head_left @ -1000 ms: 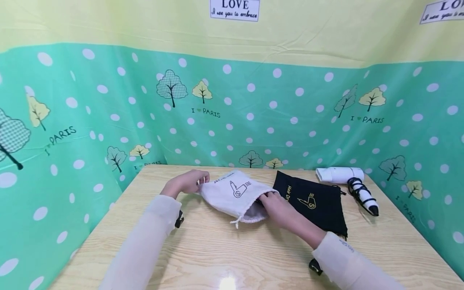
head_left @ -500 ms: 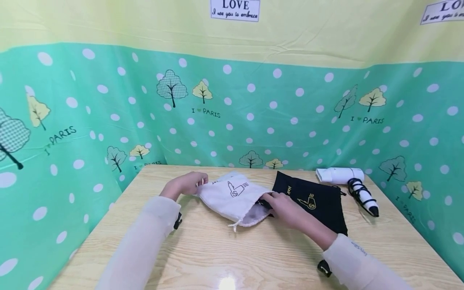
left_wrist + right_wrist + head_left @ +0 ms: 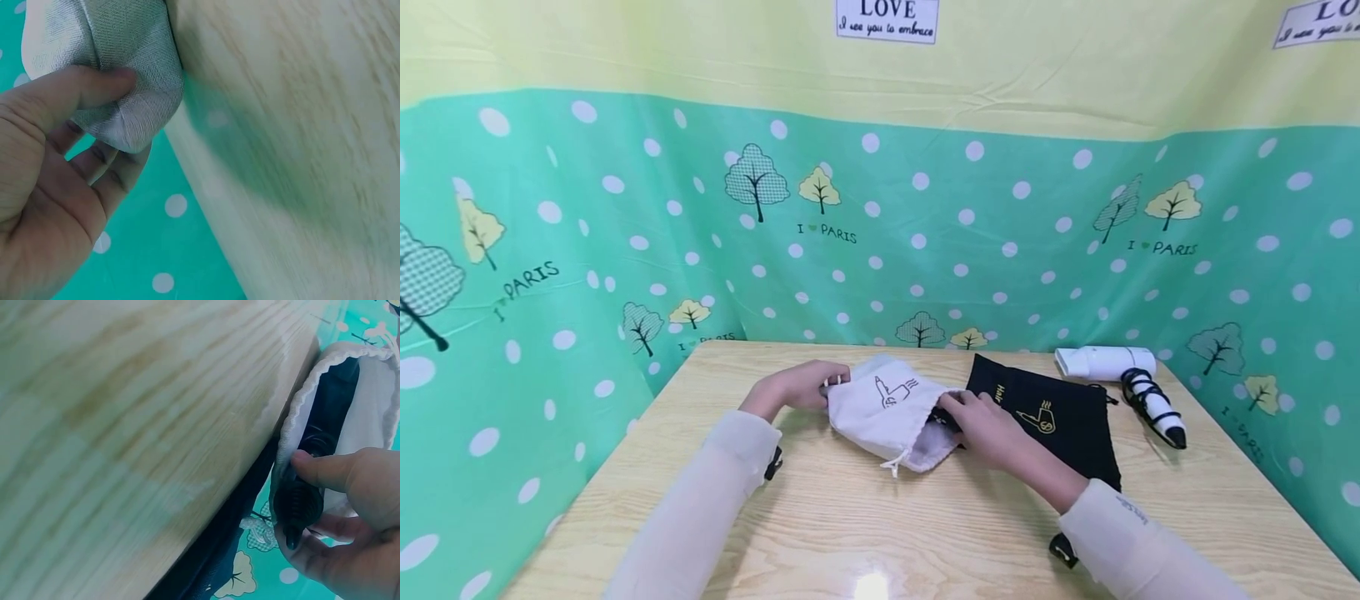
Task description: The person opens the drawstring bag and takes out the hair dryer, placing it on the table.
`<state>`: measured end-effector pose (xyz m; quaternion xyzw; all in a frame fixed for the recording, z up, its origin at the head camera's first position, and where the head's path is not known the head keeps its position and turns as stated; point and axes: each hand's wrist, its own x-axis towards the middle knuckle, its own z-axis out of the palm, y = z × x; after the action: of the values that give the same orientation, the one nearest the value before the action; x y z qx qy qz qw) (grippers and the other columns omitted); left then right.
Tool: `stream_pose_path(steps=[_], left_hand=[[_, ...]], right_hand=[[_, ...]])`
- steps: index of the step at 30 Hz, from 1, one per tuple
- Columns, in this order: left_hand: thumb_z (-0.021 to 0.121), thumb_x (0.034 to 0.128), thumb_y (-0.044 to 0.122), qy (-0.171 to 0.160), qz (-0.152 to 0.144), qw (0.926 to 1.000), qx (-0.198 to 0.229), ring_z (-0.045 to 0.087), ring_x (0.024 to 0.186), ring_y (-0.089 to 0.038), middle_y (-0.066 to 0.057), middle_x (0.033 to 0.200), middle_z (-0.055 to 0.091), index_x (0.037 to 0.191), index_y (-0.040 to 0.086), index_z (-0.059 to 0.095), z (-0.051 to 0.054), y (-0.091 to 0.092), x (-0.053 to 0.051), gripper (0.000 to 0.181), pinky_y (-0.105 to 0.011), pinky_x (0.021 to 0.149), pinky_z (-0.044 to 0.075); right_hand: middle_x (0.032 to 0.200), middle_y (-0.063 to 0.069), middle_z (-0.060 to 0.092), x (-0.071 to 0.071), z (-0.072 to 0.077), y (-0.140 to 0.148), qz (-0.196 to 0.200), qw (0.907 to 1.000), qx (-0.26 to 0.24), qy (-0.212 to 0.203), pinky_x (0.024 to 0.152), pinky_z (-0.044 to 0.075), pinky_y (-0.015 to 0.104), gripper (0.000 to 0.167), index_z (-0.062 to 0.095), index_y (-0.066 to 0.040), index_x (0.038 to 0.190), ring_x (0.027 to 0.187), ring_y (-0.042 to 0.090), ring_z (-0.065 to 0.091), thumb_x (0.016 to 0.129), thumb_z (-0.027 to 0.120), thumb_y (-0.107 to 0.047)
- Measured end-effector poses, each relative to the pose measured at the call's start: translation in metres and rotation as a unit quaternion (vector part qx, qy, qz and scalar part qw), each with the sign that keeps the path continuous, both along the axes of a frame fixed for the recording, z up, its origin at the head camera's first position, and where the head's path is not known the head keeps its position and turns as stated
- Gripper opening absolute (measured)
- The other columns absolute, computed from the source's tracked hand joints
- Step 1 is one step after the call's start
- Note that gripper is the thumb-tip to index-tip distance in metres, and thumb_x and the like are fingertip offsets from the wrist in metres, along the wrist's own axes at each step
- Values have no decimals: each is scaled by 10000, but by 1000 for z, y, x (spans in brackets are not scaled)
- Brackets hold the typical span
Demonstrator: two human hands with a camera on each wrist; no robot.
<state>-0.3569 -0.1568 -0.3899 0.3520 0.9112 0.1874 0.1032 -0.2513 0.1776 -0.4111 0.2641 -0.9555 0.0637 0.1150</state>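
A white drawstring pouch [image 3: 880,412] printed with a hair dryer lies mid-table, its mouth facing the near right. My left hand [image 3: 801,385] pinches its closed far-left corner, thumb above and fingers below in the left wrist view [image 3: 69,162]. At the mouth, my right hand [image 3: 985,427] grips the ribbed end of a black hair dryer [image 3: 299,500]. Most of that dryer is hidden inside the pouch. In the right wrist view the thumb presses on the handle, while the other fingers curl beneath it. The pouch's white cord [image 3: 892,463] hangs from the mouth's near edge.
A black drawstring pouch [image 3: 1052,417] with gold print lies flat, just right of the white one. Behind it, at the back right, rests a white hair dryer [image 3: 1105,363] with its black cord wound round the handle. A polka-dot curtain [image 3: 917,208] encloses the wooden table [image 3: 820,525].
My left hand has shifted right, bringing the white pouch's closed end along and bunching it. The right hand has drawn slightly back from the mouth, so more of the black dryer's end shows.
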Motion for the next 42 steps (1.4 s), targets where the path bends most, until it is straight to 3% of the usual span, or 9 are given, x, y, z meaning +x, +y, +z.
stream_pose_path(steps=[5,16,23,27,35,42], left_hand=[[648,808,-121,-77,100,9999,84,574,915,-192,28,983,630,975,212,647,2,-5,1,372,-366,808,508],[696,731,-162,-92,-10,9995,316,550,882,-206,29,919,609,911,196,630,0,-19,1,407,-352,781,479],[680,743,-144,-25,34,9996,289,562,838,-176,49,905,622,890,207,628,-4,-31,-2,384,-346,761,492],[671,741,-143,-12,126,9996,271,581,830,-183,45,911,632,888,208,632,-2,-36,-4,383,-347,762,505],[670,750,-145,-7,255,9991,342,599,830,-196,35,911,635,870,197,633,0,-43,-3,364,-351,756,505],[696,721,-157,-21,301,9995,75,568,854,-182,41,875,627,864,181,625,-1,-34,-2,373,-340,770,493]], right_hand=[[1185,203,639,1,2,2,150,9997,-126,-115,738,535,487,492,599,-161,1281,896,362,580,848,824,-101],[1209,122,664,0,-2,15,417,9986,-214,244,836,506,465,429,625,-161,1275,1008,294,617,887,791,-83],[1264,98,650,2,2,19,552,9976,-415,-34,1035,437,635,508,620,-132,1304,1162,326,611,852,787,29],[1274,97,644,3,5,26,570,9967,-531,-217,1025,440,647,529,614,-142,1340,1121,362,616,865,774,29],[1250,77,631,0,10,41,764,9945,-604,-396,856,536,492,505,622,-138,1363,1099,309,612,896,752,4],[1245,76,626,-1,11,42,766,9956,-440,-310,839,529,467,501,623,-149,1349,1067,309,599,894,746,20]])
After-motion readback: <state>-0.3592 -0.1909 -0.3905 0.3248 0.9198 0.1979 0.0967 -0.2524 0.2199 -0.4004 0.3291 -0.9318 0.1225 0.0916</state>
